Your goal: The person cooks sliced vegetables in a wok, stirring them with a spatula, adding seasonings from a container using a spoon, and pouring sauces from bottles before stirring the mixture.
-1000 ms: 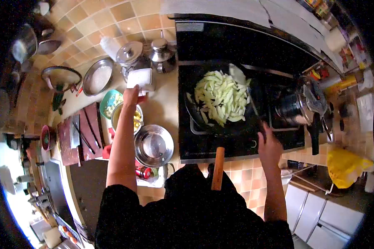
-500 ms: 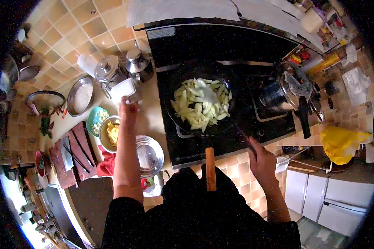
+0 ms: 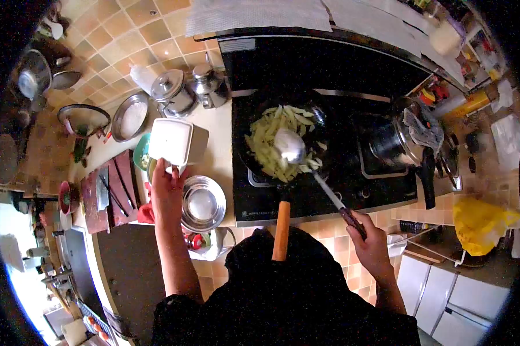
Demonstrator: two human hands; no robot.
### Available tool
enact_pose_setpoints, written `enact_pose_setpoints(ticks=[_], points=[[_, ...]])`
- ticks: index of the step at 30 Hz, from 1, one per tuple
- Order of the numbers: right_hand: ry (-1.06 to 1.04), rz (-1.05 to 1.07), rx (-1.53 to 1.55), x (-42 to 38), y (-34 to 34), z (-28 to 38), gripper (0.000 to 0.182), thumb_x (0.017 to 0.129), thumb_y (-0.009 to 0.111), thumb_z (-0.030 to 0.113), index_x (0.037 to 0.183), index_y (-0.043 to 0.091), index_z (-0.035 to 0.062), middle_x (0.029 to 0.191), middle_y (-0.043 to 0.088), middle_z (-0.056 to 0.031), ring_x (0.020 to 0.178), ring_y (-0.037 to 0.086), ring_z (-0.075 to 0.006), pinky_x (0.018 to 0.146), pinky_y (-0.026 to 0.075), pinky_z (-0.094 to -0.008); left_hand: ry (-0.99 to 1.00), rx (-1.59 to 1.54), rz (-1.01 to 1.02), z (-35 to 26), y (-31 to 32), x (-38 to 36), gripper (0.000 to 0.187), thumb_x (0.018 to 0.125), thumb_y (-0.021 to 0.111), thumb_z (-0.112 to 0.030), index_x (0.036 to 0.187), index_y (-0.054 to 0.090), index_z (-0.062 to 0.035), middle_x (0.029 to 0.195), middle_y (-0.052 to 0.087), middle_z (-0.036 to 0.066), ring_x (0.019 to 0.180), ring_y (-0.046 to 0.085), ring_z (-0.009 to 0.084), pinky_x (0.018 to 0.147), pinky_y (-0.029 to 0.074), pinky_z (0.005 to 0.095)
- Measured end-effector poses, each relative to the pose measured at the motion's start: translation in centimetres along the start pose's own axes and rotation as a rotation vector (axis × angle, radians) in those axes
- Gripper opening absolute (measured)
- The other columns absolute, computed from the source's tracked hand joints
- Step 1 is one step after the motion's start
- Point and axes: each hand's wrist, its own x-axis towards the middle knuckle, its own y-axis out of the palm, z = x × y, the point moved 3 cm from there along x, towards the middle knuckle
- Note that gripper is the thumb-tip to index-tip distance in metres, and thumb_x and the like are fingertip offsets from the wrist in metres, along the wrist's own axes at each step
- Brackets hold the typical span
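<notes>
My left hand [image 3: 169, 176] grips the near edge of a white square container [image 3: 172, 138], held over the left counter. My right hand [image 3: 372, 245] is closed around the dark handle of a metal ladle [image 3: 332, 195]. The ladle's round head lies among pale green vegetable slices [image 3: 266, 130] in a black wok [image 3: 320, 118]. These slices are heaped toward the wok's left side. The wok's wooden handle [image 3: 281, 230] points back toward my body, with neither hand on it. Partly hidden behind the white container are a green bowl [image 3: 140, 154] and the bowl beside it.
A steel bowl [image 3: 203, 205] stands by the counter's front edge. Further left, a cleaver [image 3: 102, 189] and chopsticks lie on a cutting board [image 3: 87, 205]. Lidded metal pots [image 3: 170, 86] stand at the back. A pressure cooker [image 3: 395, 141] sits on the right burner, its handle jutting forward.
The white container appears larger and nearer the camera, in my left hand. The ladle head has come into the slices, which have shifted left, baring the wok's right side.
</notes>
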Motion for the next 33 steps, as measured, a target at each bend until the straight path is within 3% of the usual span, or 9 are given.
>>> enact_pose_setpoints(ticks=[5, 6, 8, 10, 12, 16, 19, 27, 33], points=[[-0.237, -0.094, -0.157, 4.3, 2.0, -4.0, 0.034, 0.096, 0.063, 0.025, 0.125, 0.057, 0.0104, 0.087, 0.070, -0.0197, 0.074, 0.069, -0.0383, 0.064, 0.054, -0.0448, 0.035, 0.187, -0.093, 0.5, -1.3, -5.7, 0.029, 0.101, 0.054, -0.026, 0.116, 0.057, -0.0019, 0.099, 0.061, 0.004, 0.090, 0.057, 0.0156, 0.101, 0.049, 0.0448], [-0.236, -0.128, -0.139, 5.5, 2.0, -4.3, 0.034, 0.096, 0.063, 0.025, 0.126, 0.057, 0.0107, 0.087, 0.070, -0.0202, 0.075, 0.069, -0.0387, 0.065, 0.054, -0.0454, -0.237, -0.648, 0.039, 2.3, -4.1, -6.1, 0.035, 0.104, 0.044, -0.028, 0.131, 0.048, -0.0047, 0.121, 0.055, 0.009, 0.112, 0.051, 0.0203, 0.109, 0.039, 0.0430], [-0.335, -0.230, -0.125, 7.4, 2.3, -5.0, 0.034, 0.096, 0.063, 0.025, 0.126, 0.057, 0.0098, 0.086, 0.070, -0.0162, 0.070, 0.068, -0.0337, 0.064, 0.053, -0.0427, -0.137, -0.001, 0.092, 2.4, -4.8, -8.6, 0.043, 0.109, 0.031, -0.027, 0.147, 0.037, -0.0088, 0.147, 0.045, 0.010, 0.138, 0.041, 0.0231, 0.119, 0.026, 0.0389], [-0.349, -0.223, 0.053, 8.9, 2.3, -6.4, 0.035, 0.097, 0.063, 0.025, 0.127, 0.057, 0.0076, 0.083, 0.068, -0.0090, 0.066, 0.063, -0.0233, 0.059, 0.050, -0.0346, -0.275, -0.535, 0.013, 2.8, -5.2, -11.1, 0.042, 0.108, 0.035, -0.025, 0.146, 0.040, -0.0087, 0.147, 0.044, 0.010, 0.138, 0.041, 0.0254, 0.117, 0.030, 0.0408], [-0.081, -0.037, 0.332, 10.0, 2.2, -6.7, 0.036, 0.099, 0.063, 0.027, 0.128, 0.057, 0.0061, 0.074, 0.056, 0.0024, 0.059, 0.046, -0.0078, 0.051, 0.039, -0.0238, -0.066, 0.343, 0.008, 2.8, -2.8, -14.1, 0.041, 0.106, 0.041, -0.026, 0.142, 0.044, -0.0056, 0.141, 0.050, 0.010, 0.128, 0.050, 0.0251, 0.109, 0.041, 0.0397], [0.203, 0.260, 0.187, 10.9, 1.0, -5.8, 0.035, 0.101, 0.058, 0.031, 0.126, 0.060, 0.0063, 0.079, 0.060, -0.0051, 0.064, 0.059, -0.0118, 0.054, 0.045, -0.0283, -0.073, 0.257, -0.137, 4.3, -2.3, -17.4, 0.035, 0.104, 0.047, -0.021, 0.130, 0.053, 0.0028, 0.120, 0.061, 0.012, 0.114, 0.059, 0.0232, 0.102, 0.045, 0.0371], [-0.540, -0.298, -0.524, 10.7, 0.6, -3.4, 0.032, 0.097, 0.062, 0.026, 0.122, 0.061, 0.0062, 0.096, 0.065, -0.0128, 0.084, 0.064, -0.0245, 0.071, 0.053, -0.0354, 0.032, 0.271, -0.025, 5.0, -1.9, -19.8, 0.031, 0.100, 0.055, -0.017, 0.124, 0.056, 0.0018, 0.113, 0.066, 0.013, 0.104, 0.066, 0.0247, 0.093, 0.053, 0.0374], [-0.829, 0.147, 0.202, 7.0, 5.1, 10.8, 0.019, 0.086, 0.072, 0.010, 0.104, 0.067, 0.0045, 0.094, 0.064, -0.0106, 0.088, 0.064, -0.0270, 0.078, 0.051, -0.0360, 0.111, 0.341, -0.103, 7.9, -1.6, -22.9, 0.029, 0.101, 0.055, -0.012, 0.126, 0.058, 0.0001, 0.116, 0.066, 0.007, 0.106, 0.063, 0.0175, 0.092, 0.052, 0.0338], [-1.125, 0.078, -0.056, 5.5, 7.9, 14.6, 0.021, 0.080, 0.078, 0.016, 0.096, 0.067, 0.0101, 0.083, 0.054, -0.0080, 0.074, 0.058, -0.0270, 0.066, 0.047, -0.0389, 0.250, 0.510, -0.083, 8.4, -0.1, -23.7, 0.026, 0.101, 0.053, -0.011, 0.124, 0.058, 0.0004, 0.110, 0.063, 0.006, 0.102, 0.058, 0.0147, 0.091, 0.048, 0.0310]])
